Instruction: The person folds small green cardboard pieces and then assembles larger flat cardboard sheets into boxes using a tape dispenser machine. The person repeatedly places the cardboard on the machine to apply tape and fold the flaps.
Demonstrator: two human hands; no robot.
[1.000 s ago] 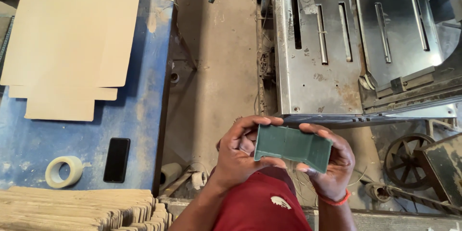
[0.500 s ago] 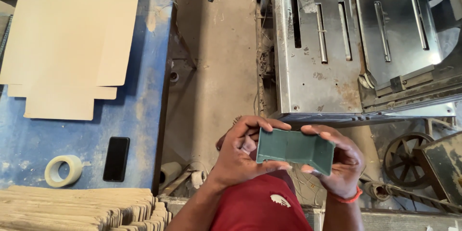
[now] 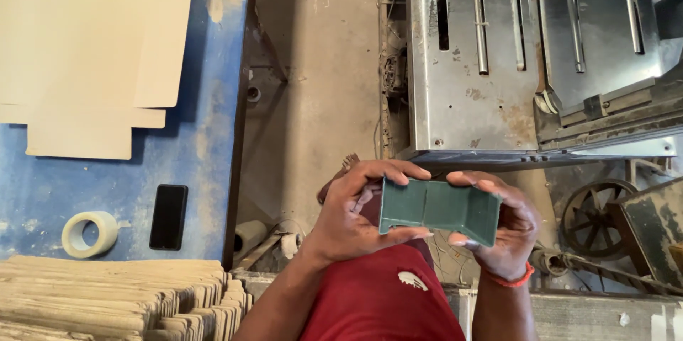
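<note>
We see a grey metal machine (image 3: 498, 56) with slotted plates filling the upper right, and a blue desk (image 3: 199, 163) at left carrying flat tan cardboard sheets (image 3: 85, 42) toward its far edge. A black phone (image 3: 168, 216) and a tape roll (image 3: 89, 233) lie near its near edge, above stacked cardboard (image 3: 107, 298). Our left hand (image 3: 348, 220) and right hand (image 3: 509, 231) each close around one end of a green card piece (image 3: 437, 209), held in mid-air before our chest, its end flaps bent up; judging by that, folding is under way, not finished.

A dark green card sheet (image 3: 439, 210), folded along creases so both short ends bend up like a shallow tray, is held level in the air between two hands, above the red shirt.
</note>
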